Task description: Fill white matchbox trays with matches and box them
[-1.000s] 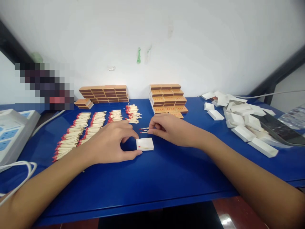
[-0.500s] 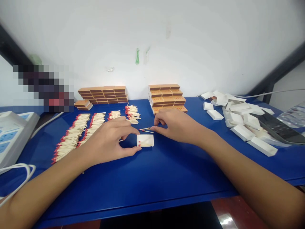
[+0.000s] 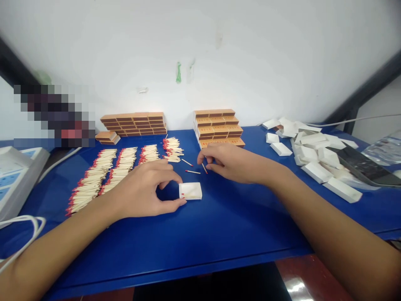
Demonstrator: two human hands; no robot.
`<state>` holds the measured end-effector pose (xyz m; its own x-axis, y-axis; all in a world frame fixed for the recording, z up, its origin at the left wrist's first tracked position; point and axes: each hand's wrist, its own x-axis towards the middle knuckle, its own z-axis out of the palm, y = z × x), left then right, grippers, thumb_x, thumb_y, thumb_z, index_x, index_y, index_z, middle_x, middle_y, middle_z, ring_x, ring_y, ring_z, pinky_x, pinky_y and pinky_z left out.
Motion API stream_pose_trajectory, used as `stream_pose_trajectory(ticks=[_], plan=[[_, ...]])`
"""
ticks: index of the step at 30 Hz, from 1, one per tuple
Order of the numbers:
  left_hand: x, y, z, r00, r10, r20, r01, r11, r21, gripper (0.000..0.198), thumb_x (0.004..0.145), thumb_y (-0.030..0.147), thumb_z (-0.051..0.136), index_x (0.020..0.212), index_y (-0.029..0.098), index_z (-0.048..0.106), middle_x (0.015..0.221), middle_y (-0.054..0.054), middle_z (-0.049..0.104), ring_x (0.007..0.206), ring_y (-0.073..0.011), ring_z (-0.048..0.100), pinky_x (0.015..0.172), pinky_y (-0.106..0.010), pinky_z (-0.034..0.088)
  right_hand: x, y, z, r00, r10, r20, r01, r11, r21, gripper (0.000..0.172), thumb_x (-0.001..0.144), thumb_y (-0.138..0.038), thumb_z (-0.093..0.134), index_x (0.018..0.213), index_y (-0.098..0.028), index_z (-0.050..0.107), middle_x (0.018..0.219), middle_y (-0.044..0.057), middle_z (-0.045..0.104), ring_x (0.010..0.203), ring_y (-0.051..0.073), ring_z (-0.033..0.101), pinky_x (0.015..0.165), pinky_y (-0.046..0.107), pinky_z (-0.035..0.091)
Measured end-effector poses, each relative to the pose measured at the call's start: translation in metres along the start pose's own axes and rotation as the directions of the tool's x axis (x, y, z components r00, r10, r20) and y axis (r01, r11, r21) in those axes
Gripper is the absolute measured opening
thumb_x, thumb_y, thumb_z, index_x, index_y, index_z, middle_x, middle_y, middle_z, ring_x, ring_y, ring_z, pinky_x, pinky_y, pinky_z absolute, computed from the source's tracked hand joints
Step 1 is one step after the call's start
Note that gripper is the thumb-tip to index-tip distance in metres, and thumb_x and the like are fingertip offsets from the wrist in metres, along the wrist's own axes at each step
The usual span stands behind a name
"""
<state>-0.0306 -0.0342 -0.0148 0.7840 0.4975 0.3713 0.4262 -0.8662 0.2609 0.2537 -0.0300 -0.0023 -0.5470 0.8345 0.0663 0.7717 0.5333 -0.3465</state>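
Observation:
Between the thumb and index finger of my left hand [image 3: 150, 188] is a small white tray [image 3: 194, 188], flat on the blue table [image 3: 219, 234], with a couple of red-tipped matches inside along its near side. My right hand [image 3: 232, 163] is beyond the tray to the right, its thumb and index finger pinched on a single match [image 3: 204, 168] whose red tip points toward me. Two loose matches lie on the table between my hands, one [image 3: 192, 172] just behind the tray and another [image 3: 187, 162] farther back.
Rows of red-tipped matches [image 3: 94, 177] spread across the left side. Orange matchboxes are stacked at the back left [image 3: 134, 124] and back centre [image 3: 219, 125]. White trays [image 3: 316, 154] are heaped at the right beside a dark phone [image 3: 360, 161]. A power strip [image 3: 25, 179] sits far left.
The matches near my right fingers have come apart; two now lie separately on the table and one is turned in my right fingertips. My left hand remains at the tray.

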Motion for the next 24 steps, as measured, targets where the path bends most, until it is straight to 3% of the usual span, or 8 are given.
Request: stream_pose_trajectory(ticks=[2, 5, 9, 18, 20, 24], plan=[[0.000, 0.000, 0.000, 1.000, -0.016, 0.021, 0.016, 1.000, 0.005, 0.019, 0.087, 0.038, 0.082, 0.096, 0.021, 0.078, 0.070, 0.002, 0.058, 0.067, -0.0142, 0.055, 0.062, -0.030, 0.041, 0.000, 0.005, -0.001, 1.000, -0.007, 0.024, 0.007, 1.000, 0.009, 0.021, 0.095, -0.013, 0.062, 0.109, -0.024, 0.072, 0.106, 0.006, 0.072, 0.094, 0.022, 0.064, 0.076, 0.031, 0.042], [-0.001, -0.002, -0.001, 0.999, -0.019, 0.028, 0.018, 1.000, 0.022, 0.019, 0.088, 0.038, 0.081, 0.097, 0.022, 0.078, 0.072, 0.002, 0.060, 0.067, -0.0143, 0.056, 0.062, -0.030, 0.041, 0.000, 0.007, -0.001, 0.997, 0.048, 0.060, -0.048, 0.999, 0.005, 0.005, 0.096, -0.018, 0.067, 0.096, -0.022, 0.070, 0.102, 0.006, 0.073, 0.091, 0.021, 0.064, 0.074, 0.031, 0.042], [-0.001, -0.003, -0.001, 0.999, -0.015, 0.041, 0.014, 1.000, 0.025, 0.021, 0.088, 0.040, 0.081, 0.097, 0.021, 0.078, 0.071, 0.002, 0.059, 0.068, -0.0145, 0.056, 0.064, -0.030, 0.041, 0.000, 0.003, 0.003, 0.990, 0.117, 0.075, -0.115, 0.993, -0.022, 0.013, 0.101, -0.024, 0.063, 0.089, -0.021, 0.065, 0.094, 0.006, 0.073, 0.081, 0.020, 0.062, 0.069, 0.031, 0.039], [-0.002, -0.001, 0.000, 0.999, -0.007, 0.051, 0.007, 1.000, 0.016, 0.021, 0.090, 0.041, 0.080, 0.097, 0.021, 0.078, 0.072, 0.002, 0.058, 0.068, -0.0144, 0.056, 0.065, -0.031, 0.042, 0.011, -0.016, 0.022, 0.986, 0.093, -0.136, -0.080, 0.992, 0.094, 0.018, 0.105, -0.029, 0.060, 0.092, -0.018, 0.067, 0.090, 0.005, 0.070, 0.081, 0.018, 0.060, 0.072, 0.030, 0.039], [-0.002, -0.001, 0.000, 0.999, -0.008, 0.050, 0.007, 1.000, 0.013, 0.022, 0.090, 0.041, 0.080, 0.097, 0.020, 0.078, 0.072, 0.002, 0.058, 0.068, -0.0144, 0.056, 0.066, -0.031, 0.042, 0.014, -0.014, 0.024, 0.982, 0.058, -0.178, -0.043, 0.996, 0.083, 0.016, 0.106, -0.021, 0.054, 0.102, -0.018, 0.069, 0.098, 0.006, 0.069, 0.085, 0.018, 0.060, 0.074, 0.030, 0.039], [-0.001, -0.001, 0.000, 0.999, -0.009, 0.036, 0.008, 1.000, 0.010, 0.021, 0.089, 0.040, 0.081, 0.098, 0.021, 0.078, 0.072, 0.002, 0.058, 0.068, -0.0146, 0.055, 0.065, -0.031, 0.041, 0.022, -0.007, 0.025, 0.988, -0.055, -0.147, 0.047, 0.997, -0.052, 0.035, 0.104, -0.009, 0.048, 0.130, -0.023, 0.068, 0.125, 0.010, 0.061, 0.092, 0.018, 0.059, 0.074, 0.029, 0.038]])
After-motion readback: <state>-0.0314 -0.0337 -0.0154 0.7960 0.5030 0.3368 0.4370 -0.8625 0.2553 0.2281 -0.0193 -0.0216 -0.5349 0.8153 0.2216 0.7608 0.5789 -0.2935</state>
